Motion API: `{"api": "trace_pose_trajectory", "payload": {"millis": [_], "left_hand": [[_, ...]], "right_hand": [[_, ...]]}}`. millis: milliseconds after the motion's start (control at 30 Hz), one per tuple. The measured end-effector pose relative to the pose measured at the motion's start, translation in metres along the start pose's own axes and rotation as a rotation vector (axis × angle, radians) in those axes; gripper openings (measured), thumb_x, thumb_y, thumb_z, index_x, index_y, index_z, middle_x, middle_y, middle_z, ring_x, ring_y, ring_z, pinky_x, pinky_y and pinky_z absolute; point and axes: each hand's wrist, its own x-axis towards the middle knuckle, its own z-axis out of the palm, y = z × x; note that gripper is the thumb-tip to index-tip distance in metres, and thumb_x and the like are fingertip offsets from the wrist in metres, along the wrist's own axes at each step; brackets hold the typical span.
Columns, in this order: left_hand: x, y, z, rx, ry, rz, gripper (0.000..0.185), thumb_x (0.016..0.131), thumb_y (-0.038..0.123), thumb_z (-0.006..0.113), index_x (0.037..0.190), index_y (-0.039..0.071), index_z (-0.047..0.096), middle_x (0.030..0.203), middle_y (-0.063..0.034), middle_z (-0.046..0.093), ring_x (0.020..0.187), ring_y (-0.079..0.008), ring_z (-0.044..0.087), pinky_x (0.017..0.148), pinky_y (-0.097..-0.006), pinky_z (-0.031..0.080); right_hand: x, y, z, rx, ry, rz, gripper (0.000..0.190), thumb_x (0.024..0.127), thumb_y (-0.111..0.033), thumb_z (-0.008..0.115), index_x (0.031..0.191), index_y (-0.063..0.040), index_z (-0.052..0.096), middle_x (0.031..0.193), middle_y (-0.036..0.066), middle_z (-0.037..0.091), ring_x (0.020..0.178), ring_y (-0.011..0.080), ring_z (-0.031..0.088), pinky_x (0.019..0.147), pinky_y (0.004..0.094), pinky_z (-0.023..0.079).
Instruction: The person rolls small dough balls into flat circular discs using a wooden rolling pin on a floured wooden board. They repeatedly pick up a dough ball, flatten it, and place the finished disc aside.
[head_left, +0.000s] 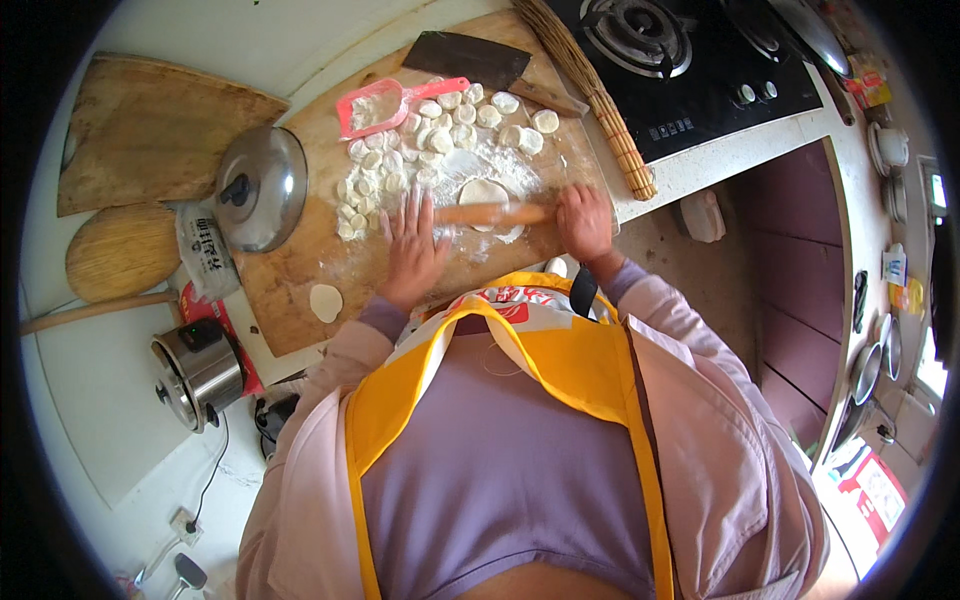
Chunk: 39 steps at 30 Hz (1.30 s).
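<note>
My right hand (584, 223) is closed around the right end of a wooden rolling pin (525, 215), which is blurred. At the pin's left end, my left hand (413, 251) lies flat with its fingers stretched out; whether the pin runs under them is unclear. Beneath the pin is a round dough wrapper (482, 193), partly covered by it. Many small dough pieces (441, 140) dusted with flour sit beyond my hands on a large wooden board (289, 300). Another flattened dough round (326, 303) rests by itself at the board's near left.
A pink scoop (390, 105) of flour and a cleaver (469, 60) lie at the board's far side. Along the right are a straw brush (607, 112) and a gas stove (705, 90). A metal lid (262, 187) and an electric cooker (199, 367) stand left.
</note>
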Motion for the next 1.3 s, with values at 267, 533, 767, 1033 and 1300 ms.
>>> {"api": "trace_pose_trajectory", "payload": {"millis": [267, 533, 767, 1033, 1300], "left_hand": [[0.051, -0.011, 0.009, -0.020, 0.209, -0.035, 0.062, 0.092, 0.037, 0.046, 0.141, 0.003, 0.031, 0.150, -0.0189, 0.023, 0.139, -0.0370, 0.019, 0.109, -0.0610, 0.005], [-0.002, -0.006, 0.005, -0.004, 0.041, -0.001, 0.063, 0.091, 0.035, 0.047, 0.142, 0.003, 0.027, 0.150, -0.0203, 0.022, 0.138, -0.0375, 0.019, 0.110, -0.0585, 0.005], [0.047, -0.009, 0.006, 0.065, 0.154, -0.051, 0.069, 0.089, 0.035, 0.052, 0.143, 0.002, 0.025, 0.150, -0.0193, 0.021, 0.139, -0.0381, 0.018, 0.109, -0.0595, 0.006], [0.010, -0.004, 0.007, -0.038, 0.199, 0.038, 0.067, 0.089, 0.036, 0.052, 0.142, 0.003, 0.028, 0.151, -0.0167, 0.022, 0.139, -0.0349, 0.021, 0.109, -0.0607, 0.006], [0.026, 0.005, -0.005, 0.001, -0.006, -0.067, 0.063, 0.086, 0.029, 0.056, 0.139, 0.001, 0.034, 0.148, -0.0193, 0.027, 0.139, -0.0357, 0.020, 0.110, -0.0575, 0.002]], "right_hand": [[0.054, 0.011, 0.015, -0.097, 0.054, -0.054, 0.010, 0.082, -0.015, 0.051, 0.081, -0.006, 0.056, 0.083, 0.013, 0.060, 0.081, 0.0305, 0.058, 0.072, 0.0411, 0.047], [0.002, -0.009, 0.005, -0.038, -0.001, 0.032, 0.009, 0.083, -0.014, 0.050, 0.083, -0.007, 0.056, 0.082, 0.014, 0.060, 0.081, 0.0308, 0.059, 0.068, 0.0417, 0.048], [0.054, 0.009, 0.010, -0.091, 0.140, -0.097, 0.009, 0.082, -0.015, 0.051, 0.084, -0.006, 0.055, 0.081, 0.013, 0.059, 0.078, 0.0320, 0.059, 0.068, 0.0422, 0.049], [0.017, -0.017, -0.013, -0.031, -0.092, 0.120, 0.010, 0.081, -0.015, 0.054, 0.086, -0.006, 0.055, 0.085, 0.013, 0.058, 0.084, 0.0329, 0.058, 0.072, 0.0422, 0.050], [0.010, -0.009, -0.008, 0.040, -0.059, 0.101, 0.011, 0.083, -0.017, 0.053, 0.089, -0.008, 0.055, 0.080, 0.013, 0.061, 0.075, 0.0327, 0.061, 0.065, 0.0430, 0.050]]}}
